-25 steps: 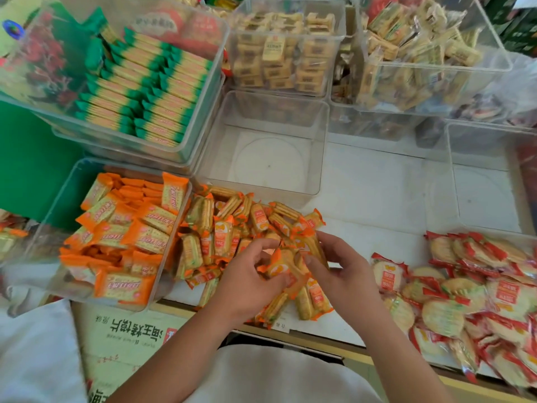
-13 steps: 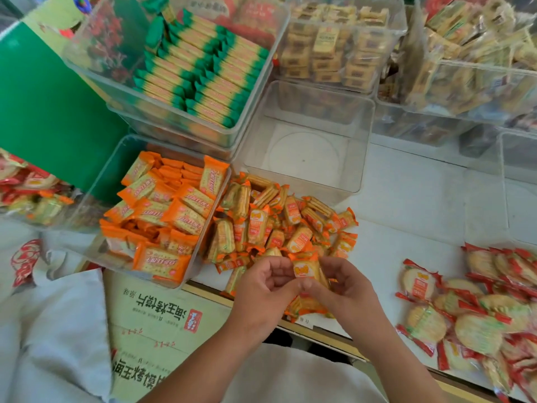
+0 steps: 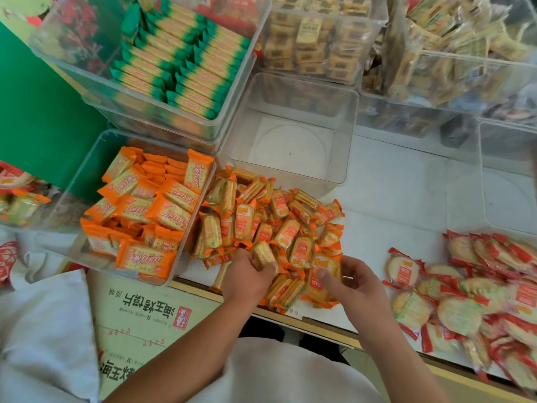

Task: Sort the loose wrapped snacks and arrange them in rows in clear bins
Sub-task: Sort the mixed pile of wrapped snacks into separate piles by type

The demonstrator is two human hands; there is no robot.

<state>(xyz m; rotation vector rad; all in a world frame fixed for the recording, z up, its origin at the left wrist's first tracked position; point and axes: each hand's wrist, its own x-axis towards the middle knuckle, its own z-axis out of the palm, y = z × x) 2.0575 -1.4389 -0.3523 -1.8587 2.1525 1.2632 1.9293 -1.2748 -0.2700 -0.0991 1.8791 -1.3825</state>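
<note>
Left grip (image 3: 247,276): fingers curled round a small packet (image 3: 263,253) at the near edge of the pile.
Right grip (image 3: 356,286): thumb pinches a flat packet (image 3: 321,282) against the fingers, just beside the left grip.
Step in hand: judged as picking matching packets from the loose stock and gathering them for binning.
Pile (image 3: 270,222): loose orange-ended packets lie unsorted on the white bench (image 3: 392,199), some flat, some on edge, overlapping.
Packet material: glossy film, crimped ends, clear window over stacked crackers; likely slippery and light.
Next move: judged to call for turning both packets the same way, then carrying them over the pile to the bin.
Orange bin (image 3: 96,175): left of the pile, touching it; square packs inside, only partly in rows.
Round crackers (image 3: 465,309): red-trimmed packets heaped at right, apart from the pile.
Empty bin (image 3: 347,141): rigid clear plastic, straight walls, rounded corners; stands just behind the pile.
Green bin (image 3: 232,112): far left; green-ended packs already in neat rows.
</note>
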